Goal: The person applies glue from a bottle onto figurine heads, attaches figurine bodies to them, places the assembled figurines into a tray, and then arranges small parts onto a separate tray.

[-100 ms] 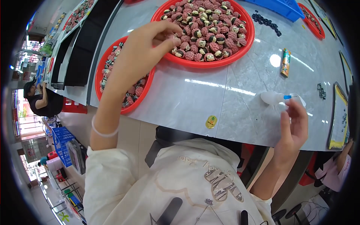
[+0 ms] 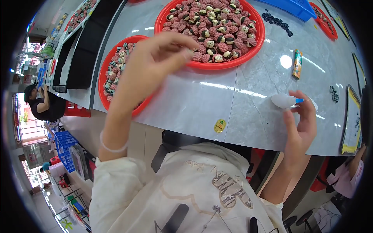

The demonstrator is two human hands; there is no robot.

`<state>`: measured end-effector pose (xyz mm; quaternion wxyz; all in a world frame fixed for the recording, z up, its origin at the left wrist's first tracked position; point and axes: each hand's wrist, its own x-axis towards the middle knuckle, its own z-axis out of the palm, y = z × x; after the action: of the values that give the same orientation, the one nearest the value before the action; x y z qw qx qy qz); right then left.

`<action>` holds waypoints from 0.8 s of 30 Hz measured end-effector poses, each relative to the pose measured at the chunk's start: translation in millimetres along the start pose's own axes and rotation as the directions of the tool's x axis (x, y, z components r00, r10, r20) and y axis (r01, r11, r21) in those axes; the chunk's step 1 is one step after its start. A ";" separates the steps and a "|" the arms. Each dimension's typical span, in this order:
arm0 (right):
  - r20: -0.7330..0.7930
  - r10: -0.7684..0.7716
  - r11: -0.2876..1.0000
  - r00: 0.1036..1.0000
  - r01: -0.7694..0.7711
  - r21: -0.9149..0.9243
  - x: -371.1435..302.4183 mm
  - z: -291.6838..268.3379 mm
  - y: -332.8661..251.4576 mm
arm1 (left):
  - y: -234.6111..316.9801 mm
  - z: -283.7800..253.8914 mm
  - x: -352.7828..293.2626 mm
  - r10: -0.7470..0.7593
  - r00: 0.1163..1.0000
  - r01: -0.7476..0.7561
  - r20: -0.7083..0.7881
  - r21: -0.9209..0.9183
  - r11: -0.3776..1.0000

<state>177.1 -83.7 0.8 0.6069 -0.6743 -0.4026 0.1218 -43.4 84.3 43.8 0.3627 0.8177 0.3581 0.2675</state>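
Note:
My left hand (image 2: 155, 58) is at the near left rim of a large round red basket (image 2: 229, 64) heaped with small pink, bumpy figures (image 2: 213, 33) that have cream and black faces. Its fingers are bent and look apart, though motion blurs the tips; I see nothing held in them. On the right, my right hand (image 2: 301, 122) is open, thumb and fingers spread around the tip end of a white squeeze bottle (image 2: 283, 101). The bottle lies on its side on the grey table, with a blue needle tip (image 2: 299, 100) pointing right. Whether a finger touches it is unclear.
A smaller red basket (image 2: 104, 87) of pink and grey-green pieces stands at left, partly behind my left forearm. Farther right are dark small pieces (image 2: 276, 22), a blue crate (image 2: 289, 7), an orange-green packet (image 2: 297, 64) and a yellow-edged tray (image 2: 347, 148). A gold sticker (image 2: 220, 126) lies near the front edge.
My left hand has shifted right and slightly down, off the figures toward the basket's rim. My right hand has moved slightly up and left, its fingers closer around the bottle's tip.

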 end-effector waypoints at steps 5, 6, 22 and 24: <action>0.350 0.104 0.994 0.931 -0.083 -0.075 -1.7 8.9 -4.3 | 12.6 52.6 -44.0 -0.057 0.974 0.214 0.218 -0.814 0.540; 0.387 0.106 0.994 0.916 -0.094 -0.050 -3.4 7.5 -6.1 | 13.5 61.2 -47.8 -0.062 0.972 0.225 0.227 -0.819 0.529; 0.425 -0.180 0.958 0.887 0.060 0.281 2.8 -30.7 -12.2 | 9.3 105.2 -52.5 -0.090 0.956 0.294 0.280 -0.923 0.249; 0.455 -0.160 0.963 0.876 0.038 0.266 4.0 -29.9 -13.8 | 10.2 106.0 -53.2 -0.093 0.956 0.293 0.279 -0.927 0.233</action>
<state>193.7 -103.4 21.7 0.5755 -0.5210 -0.5540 0.3007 2.5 -4.7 -20.6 0.8421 0.3961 0.1885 0.3137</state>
